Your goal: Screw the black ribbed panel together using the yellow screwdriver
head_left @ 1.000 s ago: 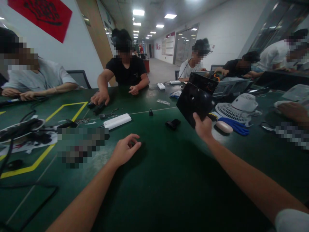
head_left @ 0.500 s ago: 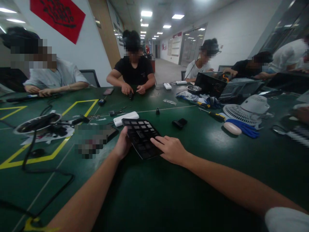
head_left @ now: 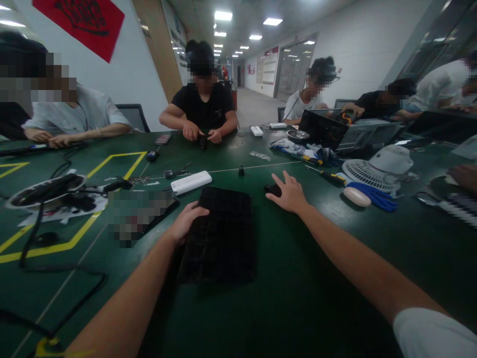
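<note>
My left hand [head_left: 189,219] grips the left edge of a flat black panel with a grid of squares [head_left: 223,238], thumb on top. The panel is dark, and its lower end comes toward me over the green table [head_left: 305,298]. My right hand [head_left: 290,194] is apart from it, fingers spread, over a small black object [head_left: 272,189] on the table. Part of that object is hidden by the hand, and I cannot tell whether they touch. A small black nozzle-like piece [head_left: 241,170] stands upright between and beyond my hands.
A white power strip-like bar [head_left: 191,182] lies beyond the panel. At left are a cable [head_left: 33,243] and an oval dish with dark parts [head_left: 48,186]. A grey fan [head_left: 376,171], screwdriver [head_left: 333,176] and pink oval object [head_left: 357,197] lie right. Several people sit around the table.
My right hand has let go of the panel and moved right to the small black object, fingers spread. The panel has turned and come nearer to me in my left hand.
</note>
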Motion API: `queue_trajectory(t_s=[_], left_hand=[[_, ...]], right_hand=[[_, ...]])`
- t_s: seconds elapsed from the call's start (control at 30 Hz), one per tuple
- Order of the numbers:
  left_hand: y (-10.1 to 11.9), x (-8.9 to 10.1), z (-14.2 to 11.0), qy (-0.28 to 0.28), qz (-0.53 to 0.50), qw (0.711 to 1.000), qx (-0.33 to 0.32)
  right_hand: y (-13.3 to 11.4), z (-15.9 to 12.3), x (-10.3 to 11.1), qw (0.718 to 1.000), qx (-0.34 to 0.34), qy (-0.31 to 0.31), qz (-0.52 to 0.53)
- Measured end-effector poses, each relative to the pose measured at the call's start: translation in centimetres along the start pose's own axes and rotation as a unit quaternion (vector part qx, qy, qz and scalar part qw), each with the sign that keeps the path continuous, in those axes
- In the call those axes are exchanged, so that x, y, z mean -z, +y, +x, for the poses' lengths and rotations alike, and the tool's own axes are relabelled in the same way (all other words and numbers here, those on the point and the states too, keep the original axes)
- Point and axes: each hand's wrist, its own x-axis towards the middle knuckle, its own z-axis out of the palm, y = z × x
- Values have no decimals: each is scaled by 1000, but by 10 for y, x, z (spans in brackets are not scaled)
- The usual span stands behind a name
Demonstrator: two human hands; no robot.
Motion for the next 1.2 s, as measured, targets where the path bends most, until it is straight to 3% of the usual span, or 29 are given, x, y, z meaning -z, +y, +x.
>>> queue_trajectory(t_s=[0.1, 0.2, 0.37, 0.53, 0.83, 1.2], left_hand=[[3, -1, -2, -31, -3, 999, 19], [7, -4, -3, -60, -7, 998, 30], [10, -6, -6, -52, -9, 998, 40], [9, -6, -4, -57, -11, 997, 53], [7, -2, -1, -61, -1, 996, 58], [5, -3, -2, -48, -9, 998, 34]], right_hand=[[11, 2, -6, 1000, -4, -24, 18], [22, 5, -2, 999, -20, 11, 25], [70, 26, 15, 978, -175, 110, 2], [118, 46, 15, 961, -255, 102, -30], [135, 79, 4, 971, -218, 6, -94], [115, 62, 11, 982, -141, -35, -118]])
